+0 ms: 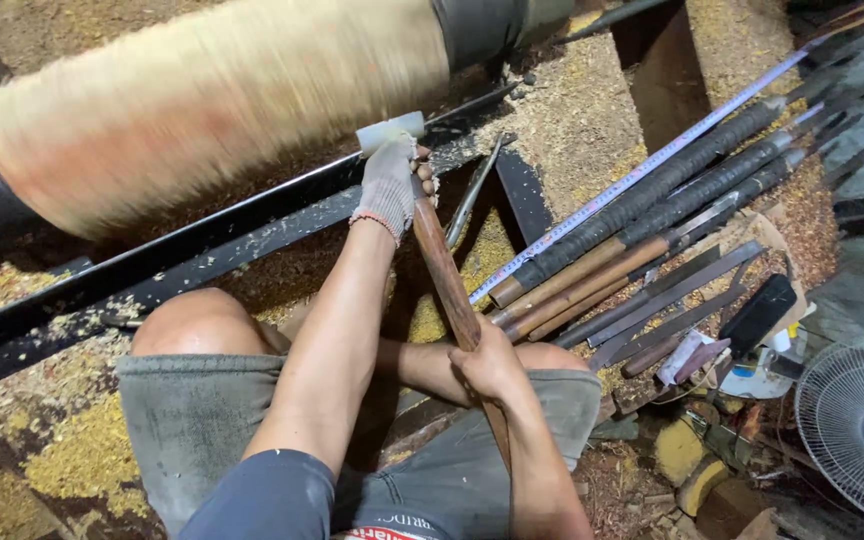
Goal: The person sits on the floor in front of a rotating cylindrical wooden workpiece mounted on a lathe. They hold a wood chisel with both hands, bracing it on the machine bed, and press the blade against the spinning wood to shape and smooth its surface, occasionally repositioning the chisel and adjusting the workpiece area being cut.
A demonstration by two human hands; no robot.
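My left hand [389,185], in a knit work glove, was curled over the front of the long turning tool [449,275], pressing it down on the black tool rest [202,245]. My bare right hand [492,365] was closed round the wooden handle lower down, near my knee. The tool's long axis ran from my lap up and away to the spinning pale log [212,95], which lay crosswise just beyond my left fingers, so that hand was the nearer. I counted one log and one tool in hand; about six spare chisels [652,215] and one measuring tape [642,170] lay on the sawdust to my right, near one fan [857,425].
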